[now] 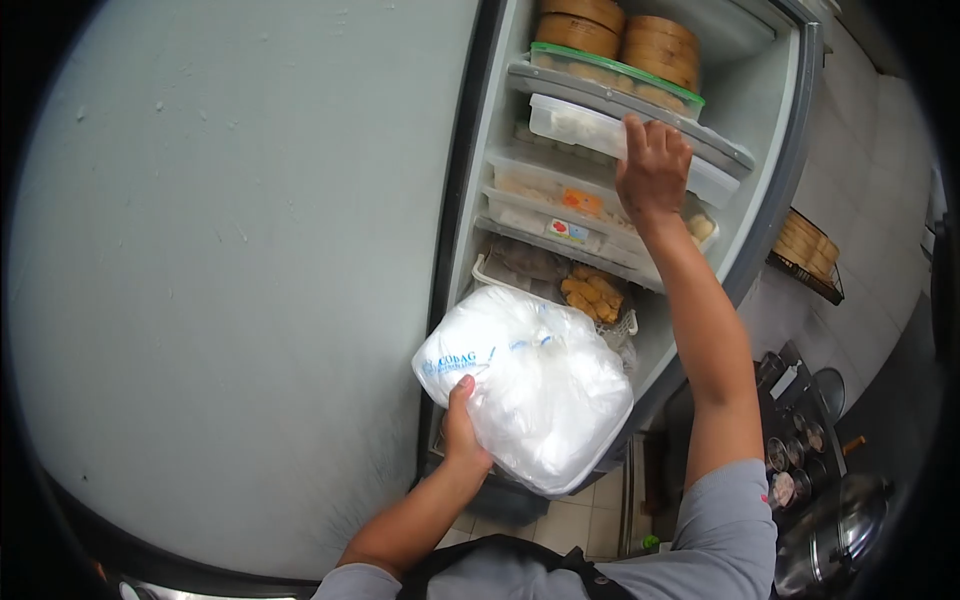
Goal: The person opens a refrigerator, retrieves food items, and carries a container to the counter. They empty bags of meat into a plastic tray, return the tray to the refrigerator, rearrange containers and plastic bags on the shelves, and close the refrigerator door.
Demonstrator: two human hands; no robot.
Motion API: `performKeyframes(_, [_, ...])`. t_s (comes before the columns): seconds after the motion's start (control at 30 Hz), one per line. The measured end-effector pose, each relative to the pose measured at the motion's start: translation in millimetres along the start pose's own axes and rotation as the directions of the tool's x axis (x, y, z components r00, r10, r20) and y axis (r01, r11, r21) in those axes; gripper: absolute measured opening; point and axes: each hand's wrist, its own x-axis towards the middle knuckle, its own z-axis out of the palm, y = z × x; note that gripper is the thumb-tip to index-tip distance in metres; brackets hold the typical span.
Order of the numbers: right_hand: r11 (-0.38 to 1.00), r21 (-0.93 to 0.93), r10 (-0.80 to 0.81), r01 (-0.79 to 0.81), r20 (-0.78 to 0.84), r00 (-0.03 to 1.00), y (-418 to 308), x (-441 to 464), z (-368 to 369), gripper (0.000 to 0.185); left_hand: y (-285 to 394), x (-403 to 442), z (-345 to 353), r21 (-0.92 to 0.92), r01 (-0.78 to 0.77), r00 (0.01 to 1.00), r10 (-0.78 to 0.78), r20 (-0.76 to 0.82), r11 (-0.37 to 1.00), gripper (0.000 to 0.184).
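Note:
My left hand (467, 430) supports a bulky white plastic bag (545, 400) from its lower left side, thumb lying on top near blue print. The bag's contents are hidden inside the cloudy plastic. Above and to the right, my right hand (655, 172) reaches into the open fridge, its fingers curled over the front edge of a translucent plastic container (575, 123). That container sits tilted in view just under a grey shelf (600, 92). Pale contents show faintly through its wall.
Bamboo steamers (660, 52) stand on a green-lidded box (560, 65) on the top shelf. Below are stacked plastic boxes (530, 183) and a white basket (485, 272) with bagged brown food (592, 293). The large fridge door (240, 250) fills the left. A steel pot (830, 535) stands lower right.

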Motion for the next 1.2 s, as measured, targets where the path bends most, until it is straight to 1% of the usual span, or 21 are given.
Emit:
performKeyframes(0.07, [1.000,-0.001,0.003,-0.003,0.012,1.000,3,-3,37,0.038,-1,3,-3,0.002,0.007,1.000,-0.007,0.009,1.000,0.059])
performKeyframes(0.17, [0.988,0.154,-0.032,0.027,0.028,0.999,0,1,79,0.033,4,-3,3,0.006,0.032,0.998,-0.032,0.049,0.999,0.061])
performKeyframes(0.27, [0.955,0.296,-0.014,0.013,0.000,1.000,-1,8,103,0.034,6,0,-2,0.012,0.066,0.998,-0.067,0.023,0.998,0.063])
performKeyframes(0.3, [0.964,0.245,0.050,-0.102,0.206,0.977,-4,12,97,0.033,7,-2,-1,0.011,0.078,0.997,-0.079,0.017,0.997,0.063])
performKeyframes(0.33, [0.964,0.173,0.118,-0.201,0.398,0.910,-7,17,85,0.033,7,-2,0,0.008,0.089,0.996,-0.089,0.012,0.996,0.063])
performKeyframes(0.37, [0.956,0.083,0.186,-0.282,0.571,0.800,-9,21,80,0.033,8,-2,1,0.004,0.100,0.995,-0.100,0.005,0.995,0.063])
performKeyframes(0.47, [0.886,0.166,0.221,-0.433,0.669,0.710,2,1,109,0.045,9,3,-8,0.006,0.124,0.992,-0.124,0.012,0.992,0.062])
performKeyframes(0.57, [0.907,0.350,-0.057,-0.235,0.654,0.754,15,-1,164,0.061,10,3,-5,0.026,0.104,0.994,-0.104,-0.026,0.994,0.061])
performKeyframes(0.6, [0.898,0.322,-0.034,-0.300,0.731,0.682,11,4,171,0.064,8,5,-8,0.023,0.092,0.996,-0.091,-0.020,0.996,0.061])
performKeyframes(0.67, [0.872,0.244,0.004,-0.424,0.863,0.505,1,8,181,0.071,3,9,-17,0.020,0.072,0.997,-0.072,-0.015,0.997,0.061])
performKeyframes(0.73, [0.918,0.237,-0.113,-0.319,0.925,0.362,4,16,207,0.073,4,5,-11,0.023,0.057,0.998,-0.056,-0.031,0.998,0.061])
performKeyframes(0.8, [0.937,0.224,-0.151,-0.267,0.952,0.268,6,17,210,0.074,2,1,-3,0.023,0.031,0.999,-0.030,-0.029,0.999,0.061])
performKeyframes(0.87, [0.940,0.175,-0.102,-0.294,0.963,0.249,-3,39,145,0.074,3,-5,1,0.043,0.002,1.000,-0.003,0.003,0.999,0.062])
performKeyframes(0.97, [0.895,0.329,-0.156,-0.303,0.865,0.477,3,24,50,0.072,-2,-9,3,0.025,-0.055,0.990,0.051,0.134,0.998,0.065])
performKeyframes(1.03, [0.723,0.547,-0.153,-0.422,0.723,0.674,20,0,-25,0.065,4,-23,29,0.022,-0.055,0.985,0.051,0.164,0.998,0.069])
performKeyframes(1.07, [0.641,0.593,-0.066,-0.487,0.675,0.735,29,-13,-63,0.061,7,-33,51,0.037,-0.100,0.977,0.091,0.192,0.994,0.071])
performKeyframes(1.1, [0.551,0.637,0.035,-0.539,0.627,0.778,39,-30,-96,0.057,11,-39,73,0.053,-0.142,0.967,0.127,0.221,0.989,0.072])
performKeyframes(1.13, [0.463,0.677,0.101,-0.572,0.601,0.793,50,-54,-125,0.054,11,-32,85,0.051,-0.206,0.937,0.182,0.298,0.977,0.073])
performKeyframes(1.17, [0.372,0.713,0.173,-0.594,0.575,0.799,62,-83,-153,0.051,13,-31,105,0.065,-0.233,0.928,0.202,0.313,0.970,0.073])
performKeyframes(1.2, [0.370,0.673,0.214,-0.641,0.609,0.764,72,-113,-181,0.048,14,-22,119,0.039,-0.262,0.913,0.234,0.334,0.964,0.072])
